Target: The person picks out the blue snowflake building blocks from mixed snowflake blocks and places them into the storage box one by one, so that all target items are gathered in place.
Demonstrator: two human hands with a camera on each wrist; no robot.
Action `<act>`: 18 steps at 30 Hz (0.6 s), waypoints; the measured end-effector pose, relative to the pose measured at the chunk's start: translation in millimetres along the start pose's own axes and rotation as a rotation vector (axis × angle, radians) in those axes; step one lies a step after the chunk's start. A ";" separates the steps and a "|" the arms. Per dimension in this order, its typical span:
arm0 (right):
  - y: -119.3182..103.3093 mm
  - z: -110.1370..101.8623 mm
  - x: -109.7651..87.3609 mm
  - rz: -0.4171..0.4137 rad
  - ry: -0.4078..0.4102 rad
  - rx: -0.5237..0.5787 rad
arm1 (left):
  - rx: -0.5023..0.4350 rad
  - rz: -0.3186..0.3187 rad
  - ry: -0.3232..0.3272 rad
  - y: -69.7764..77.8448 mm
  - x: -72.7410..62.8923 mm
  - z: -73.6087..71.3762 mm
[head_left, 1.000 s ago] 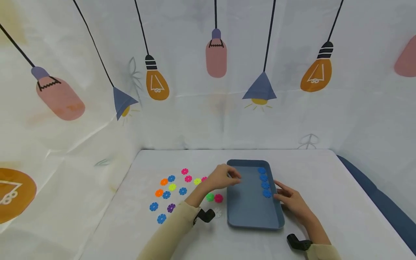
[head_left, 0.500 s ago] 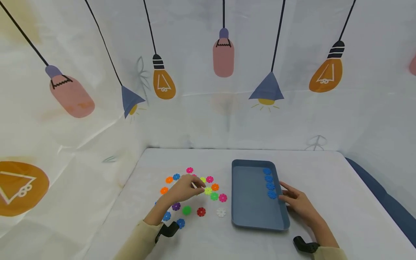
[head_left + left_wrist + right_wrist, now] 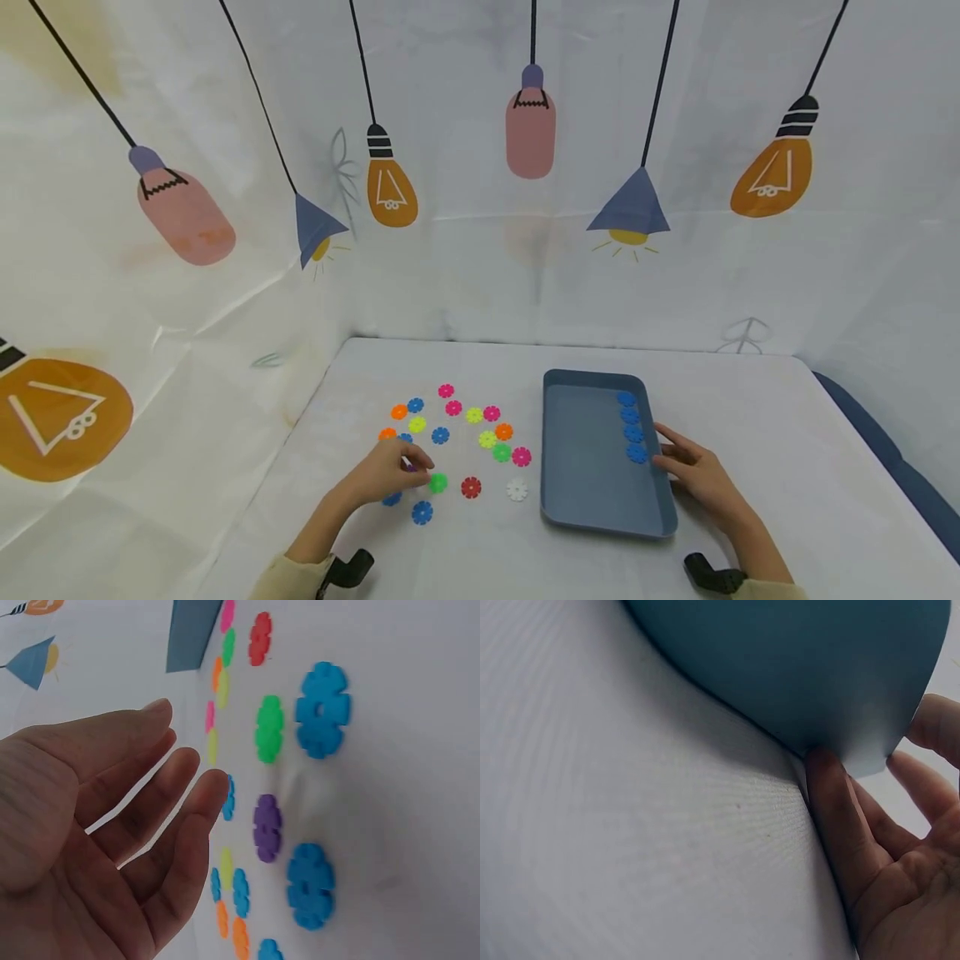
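Observation:
My left hand [image 3: 386,471] hovers over the left side of a scatter of flower-shaped plastic discs. Its fingers are loosely bent, and the left wrist view shows nothing between them. Near the fingertips are a green disc [image 3: 269,729], a purple disc [image 3: 267,828] and blue discs [image 3: 310,886]. My right hand [image 3: 697,479] rests at the right side of a blue-grey tray [image 3: 588,504], fingertips touching its outer wall [image 3: 795,682] without wrapping round it. Inside the tray, several blue discs [image 3: 631,415] lie in a column along the right edge.
Pink [image 3: 446,390], orange [image 3: 504,432], yellow [image 3: 475,415], red [image 3: 471,487] and white discs [image 3: 517,489] lie apart on the white table [image 3: 480,558], left of the tray. A white sheet printed with lamps [image 3: 480,275] hangs behind the table.
My left hand has moved from over the tray leftward and nearer me, to above the loose discs. The right hand has stayed at the tray. The head view has shifted slightly left.

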State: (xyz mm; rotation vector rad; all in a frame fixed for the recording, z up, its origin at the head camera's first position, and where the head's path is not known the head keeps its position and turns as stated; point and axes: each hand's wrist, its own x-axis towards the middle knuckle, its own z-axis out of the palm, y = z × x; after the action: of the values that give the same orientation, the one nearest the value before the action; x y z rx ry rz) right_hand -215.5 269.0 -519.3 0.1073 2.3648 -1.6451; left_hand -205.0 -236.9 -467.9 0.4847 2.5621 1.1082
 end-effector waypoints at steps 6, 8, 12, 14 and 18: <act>1.0 2.0 -2.1 -0.005 0.014 0.018 | -0.015 -0.053 -0.003 -12.8 -16.4 8.2; 1.3 2.8 -2.4 -0.004 0.016 0.022 | -0.029 -0.083 -0.008 -16.8 -21.5 11.2; 1.7 3.8 -2.8 -0.007 0.027 0.026 | -0.024 -0.125 -0.017 -23.6 -26.9 17.6; 1.0 3.9 -3.0 -0.008 0.029 0.027 | -0.008 -0.137 -0.011 -26.4 -28.1 20.9; 0.7 4.1 -3.7 -0.006 0.029 0.024 | -0.016 -0.161 -0.012 -29.1 -30.2 27.2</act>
State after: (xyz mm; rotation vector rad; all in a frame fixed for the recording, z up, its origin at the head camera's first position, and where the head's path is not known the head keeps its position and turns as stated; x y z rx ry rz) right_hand -211.2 265.8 -520.3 0.1296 2.3692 -1.6870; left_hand -172.3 -251.0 -502.9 0.2751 2.5291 1.0647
